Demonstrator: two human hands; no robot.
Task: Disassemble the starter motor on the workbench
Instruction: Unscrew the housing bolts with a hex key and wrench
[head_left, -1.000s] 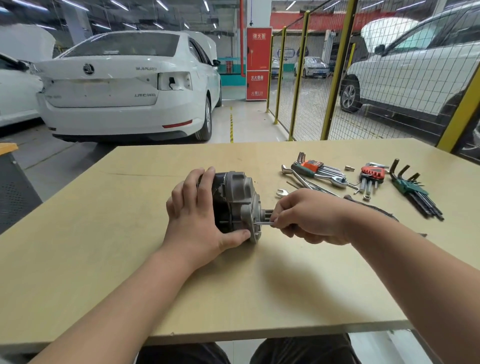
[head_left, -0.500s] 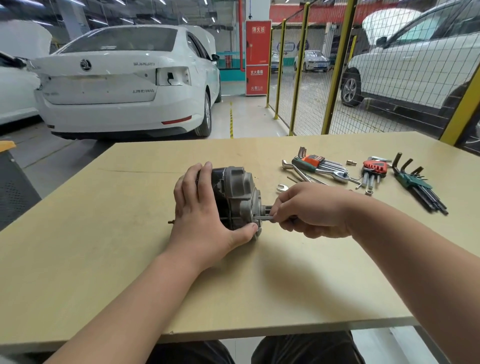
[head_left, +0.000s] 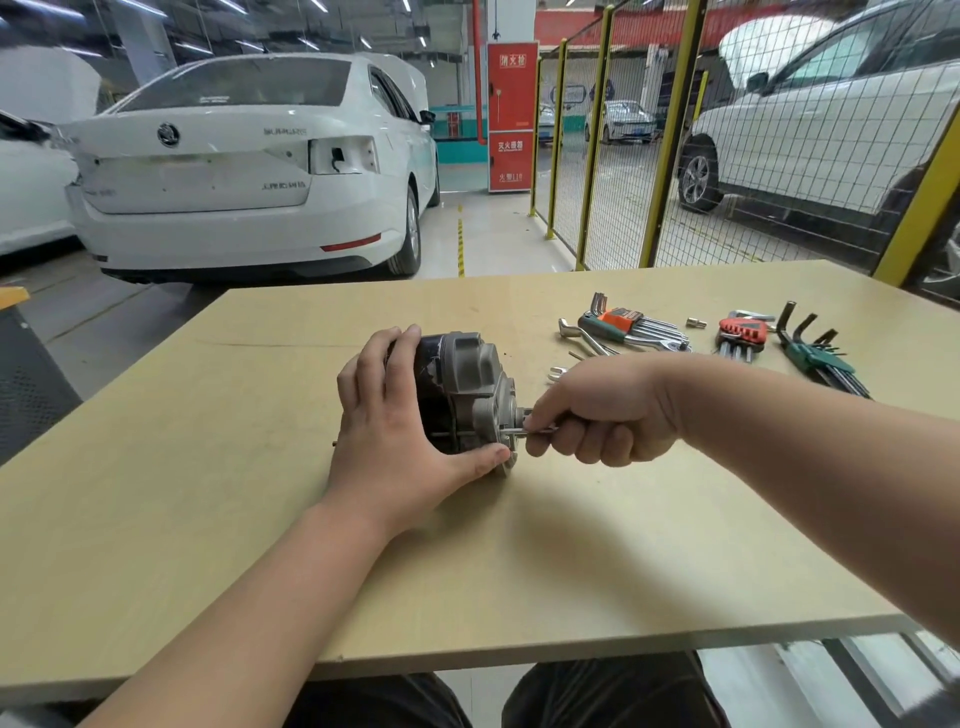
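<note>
The starter motor (head_left: 462, 384) lies on its side mid-table (head_left: 208, 519), long axis running left to right across the person. The left hand (head_left: 389, 431) wraps the dark body from the near-left, fingers over the top, thumb pressed by the grey end flange. The right hand (head_left: 602, 415) comes in from the right, fist closed round a slim metal tool (head_left: 530, 430) whose tip meets that end face, roughly along the axis. The next turn looks like the right hand's job, with the left bracing.
</note>
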